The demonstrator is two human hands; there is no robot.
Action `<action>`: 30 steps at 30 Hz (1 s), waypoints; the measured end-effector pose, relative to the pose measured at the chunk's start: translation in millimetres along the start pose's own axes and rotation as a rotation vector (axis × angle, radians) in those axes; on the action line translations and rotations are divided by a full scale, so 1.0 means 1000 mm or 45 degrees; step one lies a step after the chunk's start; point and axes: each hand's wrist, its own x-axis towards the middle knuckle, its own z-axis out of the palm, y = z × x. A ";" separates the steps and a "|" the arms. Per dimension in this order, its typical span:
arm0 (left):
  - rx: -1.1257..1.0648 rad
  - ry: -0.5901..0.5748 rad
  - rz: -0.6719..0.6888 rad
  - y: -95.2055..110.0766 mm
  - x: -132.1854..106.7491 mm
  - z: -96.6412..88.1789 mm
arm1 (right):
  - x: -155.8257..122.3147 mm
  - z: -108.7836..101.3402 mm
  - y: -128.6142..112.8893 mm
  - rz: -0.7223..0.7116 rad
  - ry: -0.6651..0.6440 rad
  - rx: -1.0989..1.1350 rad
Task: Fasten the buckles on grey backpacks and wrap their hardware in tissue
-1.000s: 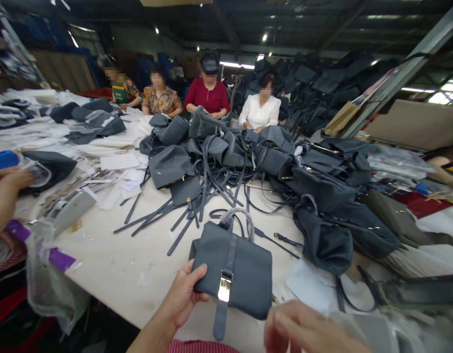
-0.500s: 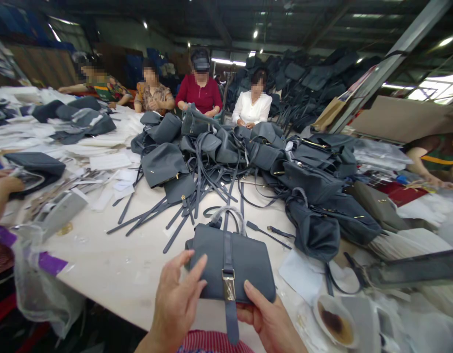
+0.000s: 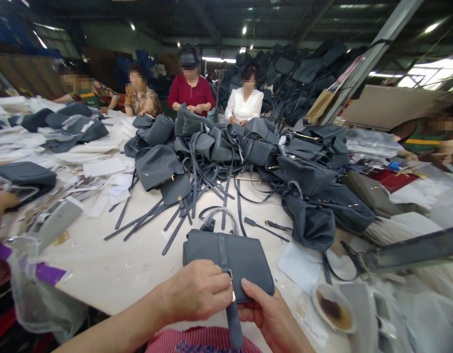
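A dark blue-grey handbag (image 3: 250,255) rests upright at the table's near edge, its wrapped handle (image 3: 230,218) standing up behind it. My right hand (image 3: 259,305) grips the bag's lower right side, thumb on the front flap and fingers underneath. Across the middle of the flap runs a strap, and its loose end (image 3: 234,327) hangs down over the front edge. My left hand (image 3: 204,289) is closed at the gold buckle (image 3: 232,287), fingers curled against it and partly covering it.
A heap of similar bags (image 3: 307,171) with loose straps (image 3: 149,218) lies across the table. Paper scraps (image 3: 105,166) are on the left, a bowl of brown liquid (image 3: 335,306) at right. Several co-workers sit around; a person's hand (image 3: 2,201) holds another bag (image 3: 26,176) at left.
My left hand has moved right from the bag's left side to the buckle, its spread fingers now closed. My right hand keeps its hold. The view has shifted slightly.
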 end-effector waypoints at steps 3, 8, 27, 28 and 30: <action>0.013 -0.111 0.112 -0.003 0.007 0.000 | 0.002 -0.002 0.002 0.022 0.001 0.027; 0.038 -0.245 0.101 -0.013 0.015 0.014 | 0.000 0.001 0.003 0.049 -0.021 -0.035; -0.113 -0.185 0.112 -0.006 0.018 0.007 | 0.000 0.007 -0.002 0.122 -0.005 0.057; -0.155 -0.182 0.063 -0.008 0.019 0.008 | 0.000 0.005 -0.002 0.122 -0.009 0.048; -0.368 -0.145 -0.106 -0.015 0.019 0.005 | -0.001 0.001 -0.003 0.117 -0.015 0.039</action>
